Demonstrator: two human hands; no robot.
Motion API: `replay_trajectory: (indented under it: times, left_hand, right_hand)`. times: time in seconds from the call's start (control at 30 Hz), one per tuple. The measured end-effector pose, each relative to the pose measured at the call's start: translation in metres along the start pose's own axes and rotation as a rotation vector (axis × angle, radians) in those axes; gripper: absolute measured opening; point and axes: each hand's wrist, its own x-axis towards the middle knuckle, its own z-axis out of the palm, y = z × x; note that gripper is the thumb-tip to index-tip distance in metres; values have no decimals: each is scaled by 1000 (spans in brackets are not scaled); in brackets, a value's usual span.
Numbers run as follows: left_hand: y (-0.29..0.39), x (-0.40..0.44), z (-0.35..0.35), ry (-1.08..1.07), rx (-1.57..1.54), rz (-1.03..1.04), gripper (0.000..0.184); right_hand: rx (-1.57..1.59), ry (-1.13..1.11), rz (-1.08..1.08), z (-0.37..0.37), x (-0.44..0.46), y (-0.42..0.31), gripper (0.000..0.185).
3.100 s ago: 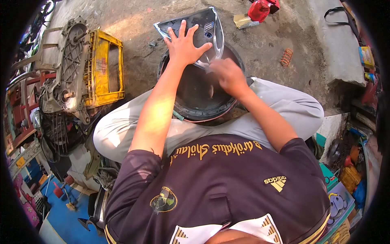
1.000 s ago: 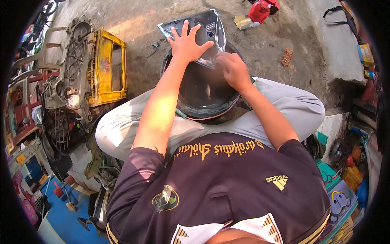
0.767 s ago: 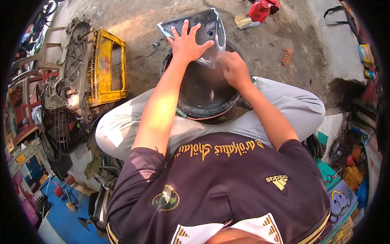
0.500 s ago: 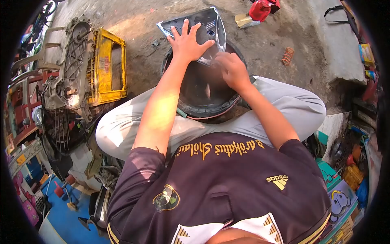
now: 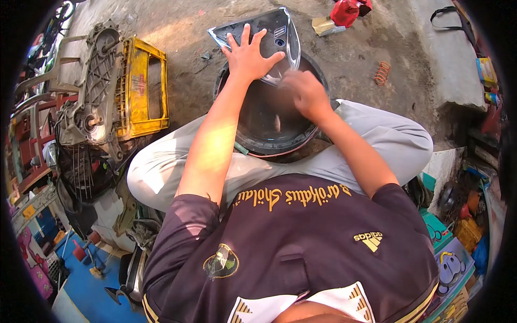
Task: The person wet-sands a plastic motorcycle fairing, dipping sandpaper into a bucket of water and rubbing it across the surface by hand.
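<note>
A dark panel with a glossy, shiny rim (image 5: 267,26) rests at the far edge of a round black basin (image 5: 269,146) holding murky liquid. My left hand (image 5: 249,58) lies flat on the panel with its fingers spread. Beside the panel's near right corner is my right hand (image 5: 305,92), its fingers curled together and blurred by motion. Whatever it may hold is hidden. The basin stands between my bent legs, with a pale reflection on its liquid.
A metal engine casing (image 5: 89,91) and a yellow crate (image 5: 141,89) stand on the left. An orange coil spring (image 5: 382,73) lies on the floor at the right. Further back are a red object (image 5: 344,12) and a raised concrete ledge (image 5: 452,81).
My right hand moves slightly back and forth at the panel's near right corner, blurred throughout. My left hand stays spread on the panel. The view has shifted a little.
</note>
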Motion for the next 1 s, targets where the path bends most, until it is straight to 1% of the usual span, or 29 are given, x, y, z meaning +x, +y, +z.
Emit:
replay_trajectory:
  times: [0.03, 0.07, 0.1, 0.17, 0.23, 0.3, 0.37, 0.43, 0.47, 0.57, 0.6, 0.7, 0.77, 0.83, 0.87, 0.9, 1.0]
  left_hand:
    - [0, 1, 0, 10, 0, 10, 101]
    - [1, 3, 1, 12, 1, 15, 101]
    - [1, 3, 2, 14, 0, 13, 101]
    - [-1, 2, 3, 13, 2, 5, 101]
    - [-2, 3, 4, 30, 0, 22, 101]
    - [-2, 2, 5, 26, 21, 21, 102]
    - [-1, 3, 5, 17, 44, 18, 103]
    - [-1, 3, 4, 6, 30, 10, 103]
    - [-2, 1, 4, 6, 30, 7, 103]
    - [0, 3, 6, 45, 4, 22, 101]
    - [0, 4, 5, 43, -4, 21, 101]
    - [-3, 0, 6, 36, -2, 12, 101]
    - [-1, 3, 4, 46, 0, 21, 102]
    - [-1, 1, 5, 49, -3, 21, 102]
    - [-1, 2, 6, 47, -3, 21, 102]
    - [-1, 3, 6, 39, -3, 17, 101]
    - [-2, 0, 4, 35, 3, 13, 101]
  right_hand:
    - [-10, -19, -66, 0, -2, -4, 36]
    - [-13, -34, -87, 1, -4, -6, 36]
    - [-15, -32, -87, -1, -1, -1, 36]
    - [-36, -18, 0, -6, 5, 10, 43]
    - [-52, -19, -14, -3, 4, 1, 43]
    - [-8, -34, -112, 0, -2, -11, 37]
    - [-8, -25, -97, 1, 1, 2, 37]
    - [-53, 42, 14, -2, 9, 8, 42]
    - [-47, -29, 10, -3, 6, 5, 40]
    - [-7, -31, -51, -2, 0, -9, 38]
    - [-43, -39, -32, -4, 3, -4, 38]
    - [-72, -21, -8, -6, 9, 5, 40]
    - [-34, 10, -32, 0, 2, -1, 37]
    - [-18, -42, -63, -1, 1, -1, 34]
    - [-42, 12, -4, -1, 5, 3, 33]
    - [-38, 41, 7, -6, 10, 6, 33]
    - [-43, 17, -10, -3, 6, -3, 32]
